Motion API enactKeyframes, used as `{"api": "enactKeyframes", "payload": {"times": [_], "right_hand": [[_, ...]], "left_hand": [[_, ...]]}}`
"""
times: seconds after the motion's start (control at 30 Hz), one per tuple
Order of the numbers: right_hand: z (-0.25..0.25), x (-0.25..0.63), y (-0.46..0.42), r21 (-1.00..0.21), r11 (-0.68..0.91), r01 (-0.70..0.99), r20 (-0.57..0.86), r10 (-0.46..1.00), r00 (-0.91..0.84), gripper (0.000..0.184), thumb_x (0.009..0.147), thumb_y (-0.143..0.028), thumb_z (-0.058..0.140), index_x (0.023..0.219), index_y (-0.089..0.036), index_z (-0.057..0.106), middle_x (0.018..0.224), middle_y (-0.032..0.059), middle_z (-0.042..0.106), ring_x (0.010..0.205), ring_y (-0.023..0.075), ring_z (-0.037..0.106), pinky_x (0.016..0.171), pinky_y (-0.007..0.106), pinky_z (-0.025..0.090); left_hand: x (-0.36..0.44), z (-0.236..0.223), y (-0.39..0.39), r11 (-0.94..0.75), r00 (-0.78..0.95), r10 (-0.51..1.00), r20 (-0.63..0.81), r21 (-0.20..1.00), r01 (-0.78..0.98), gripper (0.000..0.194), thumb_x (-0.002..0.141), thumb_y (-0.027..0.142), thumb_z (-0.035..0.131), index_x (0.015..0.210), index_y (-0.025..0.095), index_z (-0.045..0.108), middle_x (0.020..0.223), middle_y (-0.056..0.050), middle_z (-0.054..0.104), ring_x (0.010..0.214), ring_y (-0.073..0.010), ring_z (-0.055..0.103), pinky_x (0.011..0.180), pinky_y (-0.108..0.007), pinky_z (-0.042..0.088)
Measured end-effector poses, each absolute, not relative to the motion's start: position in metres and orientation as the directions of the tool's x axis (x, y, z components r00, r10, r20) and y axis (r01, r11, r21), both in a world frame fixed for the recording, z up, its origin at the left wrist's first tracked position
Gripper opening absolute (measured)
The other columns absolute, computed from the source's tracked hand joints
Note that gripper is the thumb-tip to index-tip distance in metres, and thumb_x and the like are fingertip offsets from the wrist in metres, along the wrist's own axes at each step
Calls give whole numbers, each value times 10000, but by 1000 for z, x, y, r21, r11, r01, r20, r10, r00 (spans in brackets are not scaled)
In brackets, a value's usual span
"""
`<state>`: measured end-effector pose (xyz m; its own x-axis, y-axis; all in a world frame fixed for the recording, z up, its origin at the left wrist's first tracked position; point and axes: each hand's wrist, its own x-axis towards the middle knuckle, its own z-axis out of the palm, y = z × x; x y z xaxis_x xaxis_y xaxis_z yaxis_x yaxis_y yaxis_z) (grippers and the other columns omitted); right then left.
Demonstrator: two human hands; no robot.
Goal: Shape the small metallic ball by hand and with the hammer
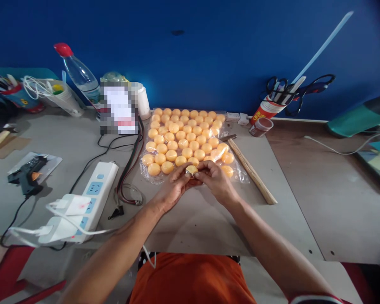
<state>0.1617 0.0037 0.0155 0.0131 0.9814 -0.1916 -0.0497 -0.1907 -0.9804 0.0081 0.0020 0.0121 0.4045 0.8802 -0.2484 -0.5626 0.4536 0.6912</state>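
Between the fingertips of both hands is a small round piece (191,169) with a yellowish top and a shiny, metal-looking rim; its exact kind is unclear. My left hand (173,186) pinches it from the left, and my right hand (215,179) grips its right side with thumb and bent fingers. Just behind the hands lies a flat clear plastic pack of many orange balls (180,135) in rows. The front balls are partly hidden by my fingers. To the right of the pack rests a hammer (252,172) with a wooden handle, its head touching or nearly touching the plastic.
A white power strip (98,181) with plugged-in chargers and a black glue gun (30,176) lie left, with cables between. A red-capped bottle (82,76) and cups stand along the blue wall. Right are a tool cup (267,109), a small tub (261,126) and a teal bottle (356,116).
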Motion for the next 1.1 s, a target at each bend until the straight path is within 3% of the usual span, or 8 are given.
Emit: {"api": "enactKeyframes", "payload": {"times": [0.17,0.33,0.43,0.6,0.73,0.93,1.1], "right_hand": [[26,176,4,-991,-74,-107,-75,997,-3,177,790,-358,668,817,-191,618,669,-20,602,627,122,535,616,270,442],[23,181,9,-986,-30,165,-32,999,-7,84,790,-263,592,797,-189,632,677,-7,634,625,135,560,618,276,455],[16,178,10,-935,37,354,21,999,-49,95,788,-226,556,788,-187,643,754,19,671,695,160,606,657,289,470],[12,177,6,-828,170,534,125,985,-120,146,840,-183,495,842,-189,641,821,44,677,759,176,625,701,288,469],[17,181,4,-695,254,673,187,967,-172,170,843,-139,477,858,-180,641,841,64,674,766,182,605,710,280,446],[22,182,4,-458,266,849,51,961,-273,188,836,-102,503,793,-166,675,797,59,678,749,185,586,716,284,400],[21,179,3,-357,287,889,14,953,-302,200,886,-131,509,879,-163,707,870,66,700,764,177,588,700,278,376]], "left_hand": [[3,16,5,489,459,856,-237,660,-571,473,733,313,840,1133,149,648,955,-74,749,799,-195,732,853,-365,563],[-2,19,6,537,474,835,-278,599,-594,537,762,277,804,1248,191,593,946,-47,738,803,-191,737,797,-330,571],[-1,22,6,527,471,839,-274,625,-576,588,731,235,828,1266,209,585,934,-20,718,786,-162,729,777,-290,567],[0,24,7,486,402,866,-297,686,-541,666,602,232,909,1196,196,610,859,11,695,663,-104,684,703,-234,542],[-1,21,10,440,326,894,-308,743,-505,562,625,291,889,1107,174,625,834,-2,703,612,-93,642,644,-236,522],[-5,20,13,350,275,930,-243,813,-465,438,689,367,820,1026,158,635,830,-14,697,592,-91,616,614,-242,495],[-6,24,13,314,282,937,-206,851,-420,425,713,386,794,1040,168,633,835,-12,680,586,-94,610,575,-240,469]]}}
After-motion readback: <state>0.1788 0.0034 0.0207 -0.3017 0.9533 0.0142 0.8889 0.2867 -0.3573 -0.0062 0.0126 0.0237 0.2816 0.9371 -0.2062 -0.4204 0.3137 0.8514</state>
